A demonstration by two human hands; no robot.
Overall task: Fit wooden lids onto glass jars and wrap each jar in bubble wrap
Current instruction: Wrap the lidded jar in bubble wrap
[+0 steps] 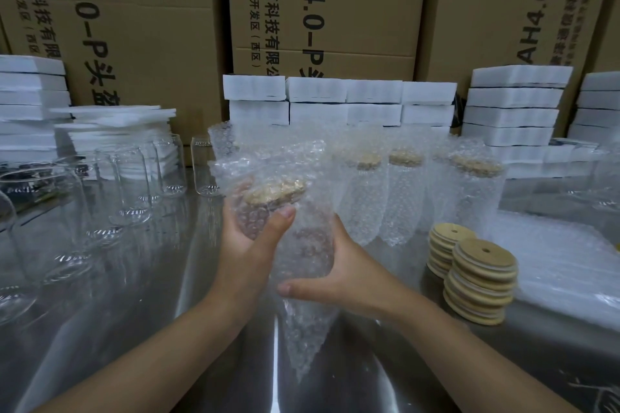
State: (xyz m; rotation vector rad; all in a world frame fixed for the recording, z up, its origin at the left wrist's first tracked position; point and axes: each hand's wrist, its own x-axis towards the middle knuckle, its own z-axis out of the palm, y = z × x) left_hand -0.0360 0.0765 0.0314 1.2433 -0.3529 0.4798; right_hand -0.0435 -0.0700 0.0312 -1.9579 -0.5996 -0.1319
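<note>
**Lidded jar held in both hands, bubble wrap around it**

At the centre of the frame, a clear glass jar is held above the shiny steel tabletop, tilted so its top leans toward the upper left. A round pale wooden lid sits on its mouth, seen through a sheet of clear bubble wrap that covers the whole jar. A loose tail of the wrap hangs below the hands toward the tabletop.

The left hand has its grip clamped round the upper part of the wrapped jar, thumb pressed on the wrap just under the lid and fingers curled behind. The right hand has its grip closed round the lower part, thumb lying across the base and fingers hidden behind the right side.

Just behind, in the middle right of the frame, stand three bubble-wrapped jars with wooden lids, side by side. In the lower right are two stacks of round wooden lids with a centre hole, touching each other, beside flat bubble wrap sheets at the right edge. Empty clear glass jars stand upright at the left. White foam blocks are stacked along the back, in front of brown cardboard boxes with black print
</note>
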